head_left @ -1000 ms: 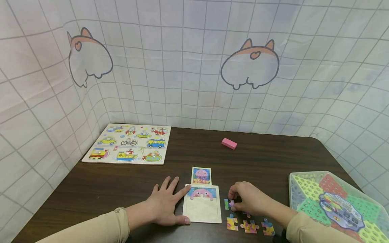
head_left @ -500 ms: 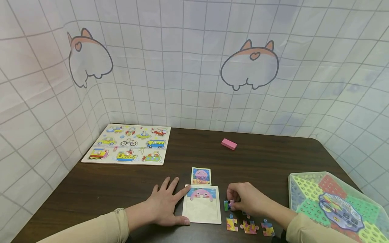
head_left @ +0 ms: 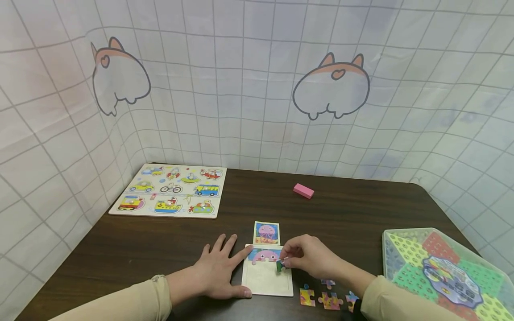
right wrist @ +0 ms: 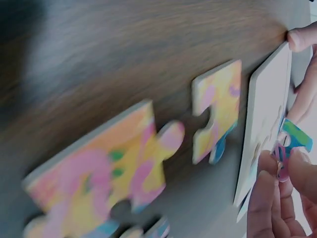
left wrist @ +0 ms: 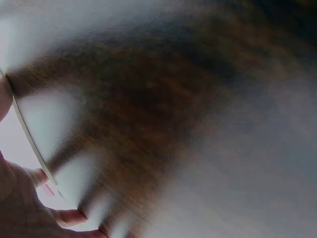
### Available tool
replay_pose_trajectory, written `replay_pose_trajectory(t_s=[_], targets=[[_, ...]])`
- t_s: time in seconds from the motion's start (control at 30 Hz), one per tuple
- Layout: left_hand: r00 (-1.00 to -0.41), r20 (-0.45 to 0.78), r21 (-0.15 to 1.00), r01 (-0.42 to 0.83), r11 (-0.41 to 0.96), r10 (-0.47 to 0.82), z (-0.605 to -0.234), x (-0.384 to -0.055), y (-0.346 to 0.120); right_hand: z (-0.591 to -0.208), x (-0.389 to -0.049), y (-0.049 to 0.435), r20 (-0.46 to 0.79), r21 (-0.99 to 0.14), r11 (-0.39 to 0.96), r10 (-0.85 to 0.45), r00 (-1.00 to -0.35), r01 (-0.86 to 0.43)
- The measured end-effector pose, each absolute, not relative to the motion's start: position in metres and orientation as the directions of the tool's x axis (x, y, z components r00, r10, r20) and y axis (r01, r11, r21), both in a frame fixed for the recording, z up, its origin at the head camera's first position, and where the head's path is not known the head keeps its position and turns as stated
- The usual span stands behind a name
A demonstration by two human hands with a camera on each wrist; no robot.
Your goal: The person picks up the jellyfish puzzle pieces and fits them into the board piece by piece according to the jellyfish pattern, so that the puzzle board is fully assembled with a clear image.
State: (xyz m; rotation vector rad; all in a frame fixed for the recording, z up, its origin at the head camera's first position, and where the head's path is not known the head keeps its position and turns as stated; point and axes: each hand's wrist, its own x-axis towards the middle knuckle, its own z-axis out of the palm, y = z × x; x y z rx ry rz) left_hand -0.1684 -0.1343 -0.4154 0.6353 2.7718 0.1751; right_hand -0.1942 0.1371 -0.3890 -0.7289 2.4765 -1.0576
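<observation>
My right hand [head_left: 311, 256] pinches a small jigsaw piece [right wrist: 296, 137], blue, green and pink, tilted over the right part of the puzzle tray [head_left: 263, 281]. Across the tray's top runs a row of fitted pieces [head_left: 266, 255] showing a pink jellyfish head; below it the pale base is bare. With fingers spread, my left hand [head_left: 218, 274] rests at the tray's left edge, its index fingertip on the upper corner and thumb at the lower one. Right of the tray lie several loose pieces, among them a yellow corner piece [head_left: 307, 296] and a yellow-pink one [head_left: 331, 301], partly under my right forearm.
A jellyfish picture card [head_left: 267, 232] touches the tray's far edge. Farther back lie a pink block [head_left: 303, 191] and a vehicle peg puzzle board [head_left: 168, 191]. A clear-lidded game box [head_left: 445, 272] stands at the right. A grid-patterned cloth [head_left: 257, 89] hangs around the table.
My right hand has lifted the blue-green jigsaw piece from the table and carried it left over the tray. My left hand stays where it was.
</observation>
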Motion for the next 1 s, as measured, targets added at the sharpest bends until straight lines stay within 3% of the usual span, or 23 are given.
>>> replay_pose_trajectory(t_s=[0.57, 1.0], targets=[[-0.863, -0.233, 0.177, 0.416, 0.892, 0.449, -0.411, -0.165, -0.133, -0.405, -0.192, 0.082, -0.190, -0.836, 0.541, -0.449, -0.873, -0.096], [-0.864, -0.232, 0.159, 0.420, 0.894, 0.447, -0.412, -0.166, -0.135, -0.399, -0.194, 0.064, -0.225, -0.775, 0.629, -0.365, -0.903, -0.061]])
